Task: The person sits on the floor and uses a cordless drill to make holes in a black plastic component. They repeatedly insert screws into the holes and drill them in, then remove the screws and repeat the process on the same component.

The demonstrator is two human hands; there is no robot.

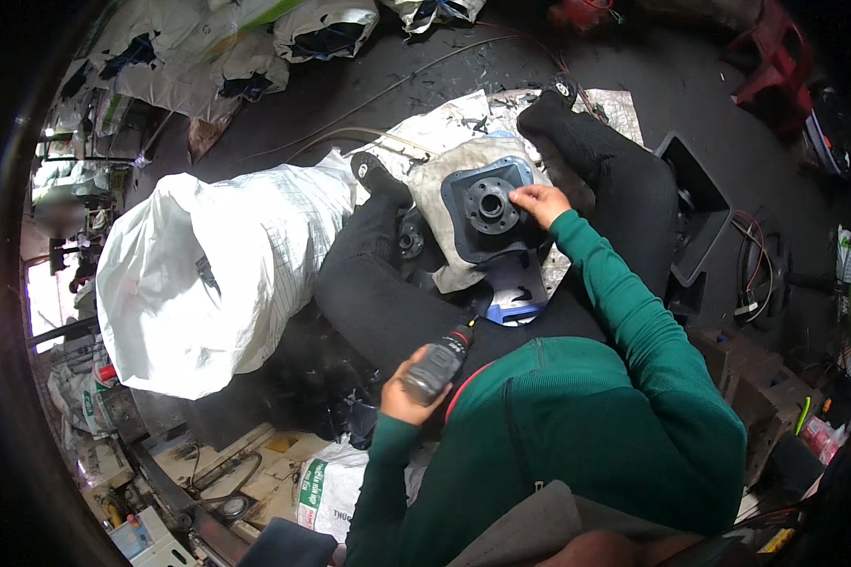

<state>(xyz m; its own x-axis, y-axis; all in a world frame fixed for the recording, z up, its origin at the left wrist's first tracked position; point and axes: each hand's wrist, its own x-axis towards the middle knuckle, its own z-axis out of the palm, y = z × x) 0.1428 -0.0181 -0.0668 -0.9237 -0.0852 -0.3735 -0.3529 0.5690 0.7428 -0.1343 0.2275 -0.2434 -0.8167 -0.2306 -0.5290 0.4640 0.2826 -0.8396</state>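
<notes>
My left hand is closed around a dark grey cordless drill with a red ring near its nose and a yellow bit tip. The drill is held low by my left thigh, apart from the part between my legs. With finger and thumb, my right hand pinches the right edge of a round dark grey flange, which has a centre bore and a ring of holes. That flange sits in a grey squarish housing, resting on a pale cloth between my knees. A blue-edged piece lies just below the housing.
A large open white sack stands at my left. On the right lies a black plastic crate, with cables beyond it. Filled sacks line the far left, and a red plastic chair stands far right.
</notes>
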